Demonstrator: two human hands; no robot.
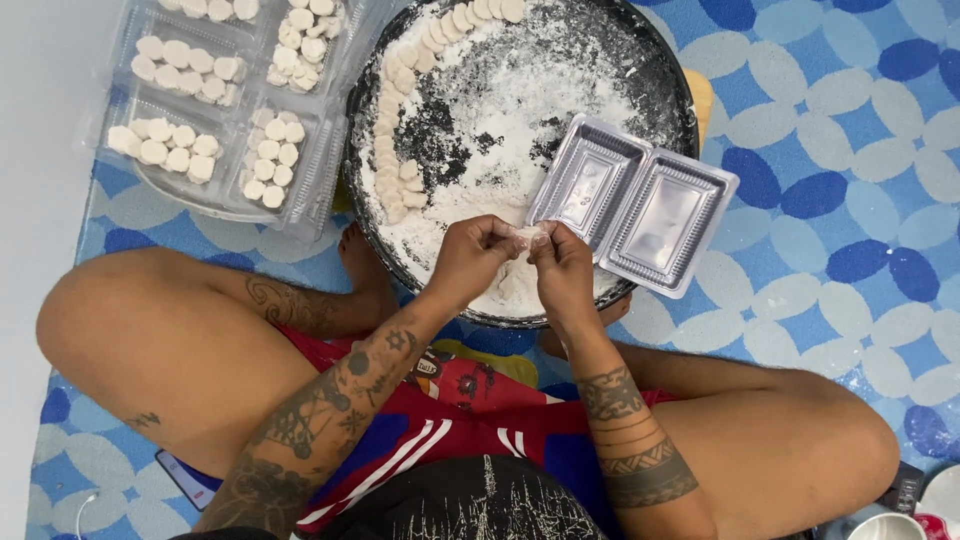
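- Both of my hands meet over the near edge of the round pan: my left hand [470,255] and my right hand [562,268] pinch one small white dough piece [530,236] between their fingertips, fingers closed on it from both sides.
- The dough piece is held just above the pan, beside the near left corner of the empty tray.
- Directly under my hands lies a small heap of white dough [513,285] at the near rim of the pan, partly hidden by my fingers.
- The round pan [655,60] is dark and covered with white flour; a curved row of shaped pieces [392,150] runs along its left rim up to the far edge.
- A clear plastic tray [632,203] with two compartments rests tilted on the right near rim of the pan; both compartments are empty.
- At the far left of the mat, beyond my left knee, sit filled clear trays [215,110], each compartment packed with white round pieces.
- My judgement: several trays are done, one row waits in the pan, the heap is not yet shaped, and the tray by my hands is not yet filled.
- I sit cross-legged on a blue and white patterned mat [850,150].
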